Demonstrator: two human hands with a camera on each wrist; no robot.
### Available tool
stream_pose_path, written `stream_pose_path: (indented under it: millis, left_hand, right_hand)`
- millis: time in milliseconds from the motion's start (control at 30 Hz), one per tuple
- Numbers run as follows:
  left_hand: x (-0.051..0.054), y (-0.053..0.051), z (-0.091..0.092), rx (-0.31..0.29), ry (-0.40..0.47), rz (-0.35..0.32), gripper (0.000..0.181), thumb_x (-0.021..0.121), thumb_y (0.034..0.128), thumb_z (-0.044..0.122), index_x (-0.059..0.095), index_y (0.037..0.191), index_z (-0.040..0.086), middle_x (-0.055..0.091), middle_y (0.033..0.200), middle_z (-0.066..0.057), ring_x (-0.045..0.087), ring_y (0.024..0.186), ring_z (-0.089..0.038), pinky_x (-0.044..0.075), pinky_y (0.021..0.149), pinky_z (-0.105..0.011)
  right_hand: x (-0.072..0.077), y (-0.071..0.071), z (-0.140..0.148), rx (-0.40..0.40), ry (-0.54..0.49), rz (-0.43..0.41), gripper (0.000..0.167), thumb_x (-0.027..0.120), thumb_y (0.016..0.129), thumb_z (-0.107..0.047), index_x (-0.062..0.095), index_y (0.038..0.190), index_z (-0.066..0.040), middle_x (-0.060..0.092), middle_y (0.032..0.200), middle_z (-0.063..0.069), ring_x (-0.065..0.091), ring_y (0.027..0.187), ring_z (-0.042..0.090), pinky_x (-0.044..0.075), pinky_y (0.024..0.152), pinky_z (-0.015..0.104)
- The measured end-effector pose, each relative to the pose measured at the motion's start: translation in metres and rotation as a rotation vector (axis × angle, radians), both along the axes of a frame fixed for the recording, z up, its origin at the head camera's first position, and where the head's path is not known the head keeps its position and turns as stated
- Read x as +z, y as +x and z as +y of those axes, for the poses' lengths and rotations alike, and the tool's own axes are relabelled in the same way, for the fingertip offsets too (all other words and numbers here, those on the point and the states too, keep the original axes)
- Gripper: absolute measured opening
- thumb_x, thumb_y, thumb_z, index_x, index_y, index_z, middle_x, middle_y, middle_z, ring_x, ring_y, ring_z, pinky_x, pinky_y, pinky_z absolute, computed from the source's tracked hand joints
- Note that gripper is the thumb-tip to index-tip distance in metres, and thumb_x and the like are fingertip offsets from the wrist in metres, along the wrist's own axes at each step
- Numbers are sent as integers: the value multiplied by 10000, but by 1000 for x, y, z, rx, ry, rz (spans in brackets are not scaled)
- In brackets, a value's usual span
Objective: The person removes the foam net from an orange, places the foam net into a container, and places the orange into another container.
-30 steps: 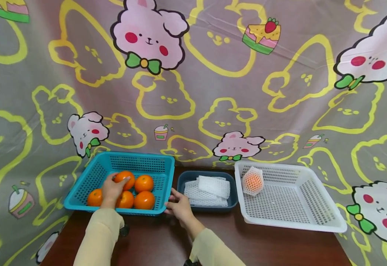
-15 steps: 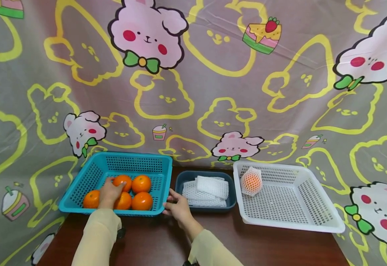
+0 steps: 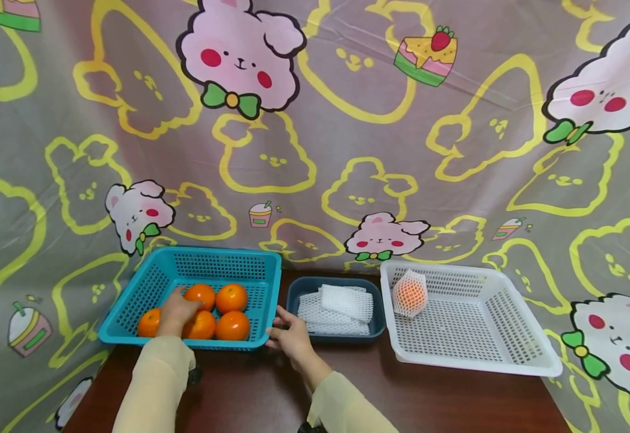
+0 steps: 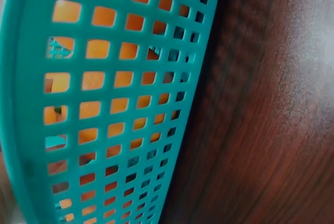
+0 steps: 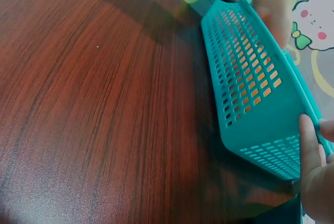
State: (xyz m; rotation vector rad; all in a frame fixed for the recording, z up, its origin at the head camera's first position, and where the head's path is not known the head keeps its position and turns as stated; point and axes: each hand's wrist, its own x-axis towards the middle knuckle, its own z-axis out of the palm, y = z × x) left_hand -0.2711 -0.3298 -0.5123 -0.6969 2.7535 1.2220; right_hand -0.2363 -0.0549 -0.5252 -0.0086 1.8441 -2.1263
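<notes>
In the head view, my left hand [image 3: 177,313] reaches into the teal basket [image 3: 110,332] among several oranges. Its thumb lies by the upper-left orange [image 3: 201,296] and the lower-middle orange [image 3: 201,326]; the other fingertips are mostly hidden. More oranges sit close by: a left orange [image 3: 148,323], partly covered by the hand, and a right orange [image 3: 232,326]. My right hand [image 3: 291,338] holds the basket's front right corner. The right wrist view shows that hand [image 5: 315,174] pinching the rim. Through the basket wall [image 4: 31,130], the left wrist view shows orange fruit.
Beside the basket is a dark blue tray [image 3: 293,300] with white foam net sleeves [image 3: 347,304]. Farther right, a white basket [image 3: 526,361] contains one orange in a foam net [image 3: 410,294]. All stand on a brown table [image 3: 428,397] before a printed curtain [image 3: 315,144].
My left hand has shifted slightly left and its thumb has slid down off the upper-left orange. My right hand stays on the basket corner. The whole view has shifted a little.
</notes>
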Motion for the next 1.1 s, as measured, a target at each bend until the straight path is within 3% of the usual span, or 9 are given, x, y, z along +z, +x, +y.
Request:
stream_pose_path:
  millis: [533,800,1100]
  left_hand:
    - [20,12,5,-16,-72,32,643,613,1005,149,313,1517,-97,361,1487,-392,399,1316,-552,369,1072,-633]
    - [25,22,3,-117,-56,0,620,543,1029,174,296,1516,-120,335,1490,-408,403,1297,-570,396,1037,-651]
    - [31,27,3,-114,-76,8,635,534,1028,183,278,1531,-109,310,1513,-401,367,1332,-569,360,1070,-654]
  right_hand:
    - [2,2,0,17,4,17,652,636,939,117,380,1536,62,541,1132,181,638,792,159,612,730,362]
    - [-2,3,5,33,-8,14,598,621,957,105,396,1511,99,551,1127,182,657,808,154,604,778,353]
    - [3,-7,24,100,-33,32,512,596,945,137,469,1441,142,591,1111,203,654,829,156,595,830,365]
